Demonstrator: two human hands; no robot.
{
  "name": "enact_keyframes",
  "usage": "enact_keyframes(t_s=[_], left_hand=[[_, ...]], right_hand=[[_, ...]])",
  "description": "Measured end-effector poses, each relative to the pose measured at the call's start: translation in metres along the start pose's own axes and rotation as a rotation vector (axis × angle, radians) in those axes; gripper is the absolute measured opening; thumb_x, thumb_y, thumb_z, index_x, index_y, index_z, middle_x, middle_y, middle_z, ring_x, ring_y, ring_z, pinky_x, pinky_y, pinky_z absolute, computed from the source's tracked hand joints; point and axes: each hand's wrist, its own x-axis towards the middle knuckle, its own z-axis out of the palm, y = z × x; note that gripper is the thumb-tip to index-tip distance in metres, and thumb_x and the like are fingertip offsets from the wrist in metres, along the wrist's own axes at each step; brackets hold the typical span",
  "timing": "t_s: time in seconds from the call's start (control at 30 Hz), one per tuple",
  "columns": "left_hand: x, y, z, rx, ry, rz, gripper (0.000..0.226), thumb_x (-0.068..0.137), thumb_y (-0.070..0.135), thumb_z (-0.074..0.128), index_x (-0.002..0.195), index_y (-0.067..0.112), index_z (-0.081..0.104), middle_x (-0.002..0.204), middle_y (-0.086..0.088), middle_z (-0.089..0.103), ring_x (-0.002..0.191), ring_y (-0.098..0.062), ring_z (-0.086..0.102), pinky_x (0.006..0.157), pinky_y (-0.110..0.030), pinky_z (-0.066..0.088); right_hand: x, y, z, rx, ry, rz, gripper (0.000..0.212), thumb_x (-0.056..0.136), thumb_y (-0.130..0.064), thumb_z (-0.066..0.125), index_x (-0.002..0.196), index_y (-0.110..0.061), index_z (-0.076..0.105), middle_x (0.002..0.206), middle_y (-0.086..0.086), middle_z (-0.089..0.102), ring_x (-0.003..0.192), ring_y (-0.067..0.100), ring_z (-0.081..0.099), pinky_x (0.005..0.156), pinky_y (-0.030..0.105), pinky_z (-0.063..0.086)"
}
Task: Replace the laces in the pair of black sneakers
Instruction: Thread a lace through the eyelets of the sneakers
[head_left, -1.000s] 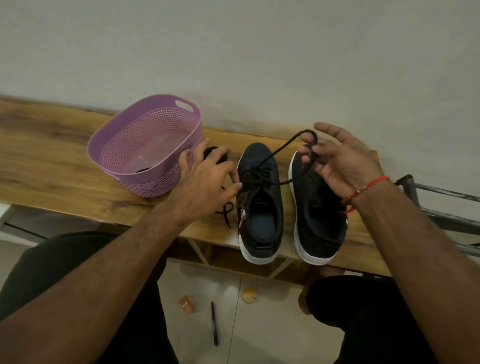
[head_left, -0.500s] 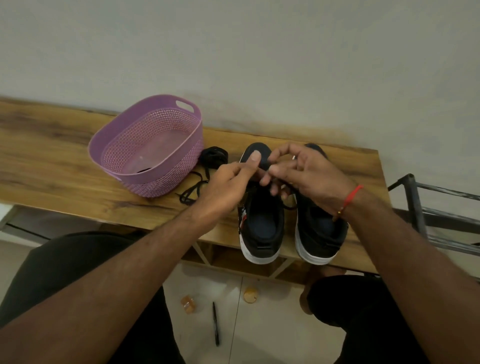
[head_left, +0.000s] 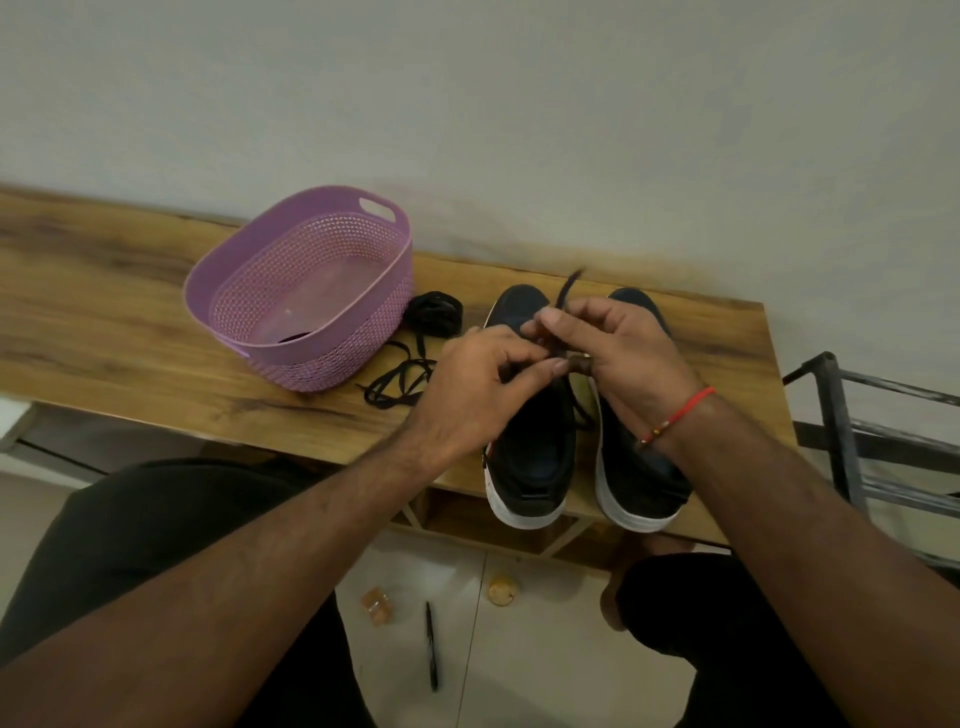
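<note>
Lilac perforated plastic basket (head_left: 291, 291) sits leftmost on the wooden desk (head_left: 104, 312). Right of the basket lie spare black laces (head_left: 415, 353), then two black white-soled sneakers (head_left: 530, 467). Above the left sneaker, left hand (head_left: 467, 395) and right hand (head_left: 628, 364) both pinch a black lace (head_left: 566, 291). Best keep the lace end taut and feed it straight through each eyelet.

Beside the one purple basket (head_left: 291, 291) stand two black sneakers (head_left: 530, 457) (head_left: 636, 467). There are three black laces: one coiled (head_left: 434, 312), one loose (head_left: 397, 382), one (head_left: 563, 296) held by two hands (head_left: 478, 384) (head_left: 623, 358).
</note>
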Motion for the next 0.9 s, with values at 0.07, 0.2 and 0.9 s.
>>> enact_keyframes(t_s=[0.07,0.2,0.9], left_hand=[[-0.001,0.002,0.002,-0.031,-0.017,-0.022,0.018,0.094,0.037,0.069,0.101,0.023,0.079,0.084,0.012,0.065,0.08,-0.004,0.06,0.066,-0.018,0.045],[0.002,0.0,-0.003,-0.086,0.062,-0.152,0.021,0.1,0.036,0.061,0.109,0.024,0.075,0.087,0.019,0.067,0.086,0.004,0.063,0.07,-0.008,0.045],[-0.006,-0.015,0.001,0.232,-0.026,-0.202,0.029,0.084,0.045,0.075,0.097,0.04,0.05,0.118,0.013,0.048,0.104,-0.013,0.047,0.092,-0.049,0.049]], right_hand=[[0.0,-0.002,-0.002,0.132,-0.002,0.016,0.014,0.096,-0.006,0.059,0.107,-0.007,0.069,0.101,0.015,0.075,0.09,0.024,0.071,0.078,0.033,0.059],[0.009,-0.002,-0.016,0.245,0.168,-0.005,0.019,0.101,-0.008,0.053,0.114,-0.005,0.067,0.077,0.003,0.067,0.054,0.011,0.051,0.055,0.028,0.05],[0.014,0.018,-0.028,-0.359,0.111,-0.077,0.008,0.093,-0.008,0.067,0.097,-0.016,0.068,0.08,0.005,0.074,0.066,0.014,0.065,0.06,0.024,0.054]])
